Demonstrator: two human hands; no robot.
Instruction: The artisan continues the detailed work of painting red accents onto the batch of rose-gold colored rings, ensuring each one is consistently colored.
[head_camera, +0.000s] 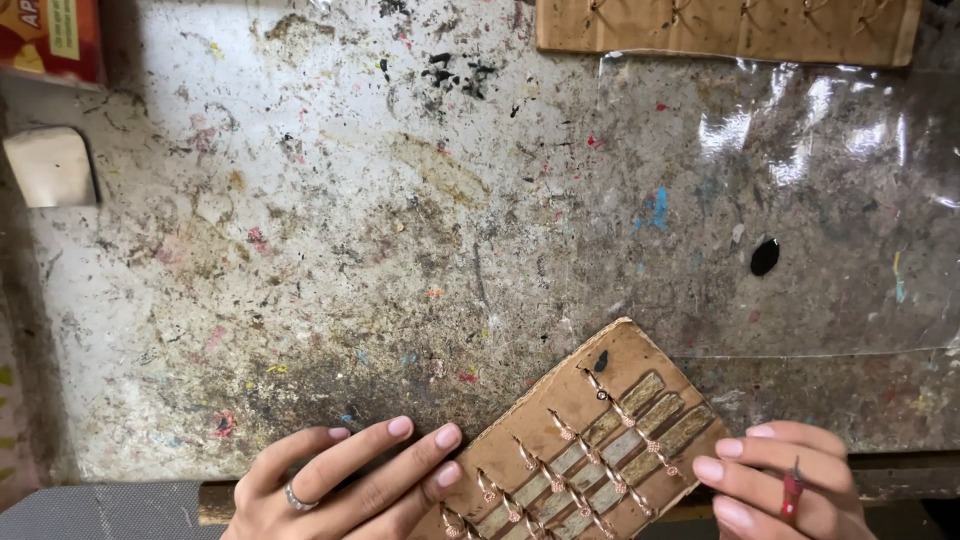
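L hand (345, 480): lying flat at 7 o'clock, fingers open, ring on one, tips touching card edge.
Card (590, 440): brown cardboard w/ copper wire pieces in rows, sitting tilted at 6 o'clock on stained bench (400, 250).
R hand (785, 480): at 5 o'clock, fingertips touching card's rt edge, pinching small red tool (792, 490).

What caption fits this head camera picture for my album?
Two hands, left hand and right hand, hold a brown cardboard card of small copper ornaments over a stained worktable.

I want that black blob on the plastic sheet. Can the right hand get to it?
Probably yes. The black blob lies in the open above the right hand, with only bare plastic sheet between, though the fingers already hold a small red tool.
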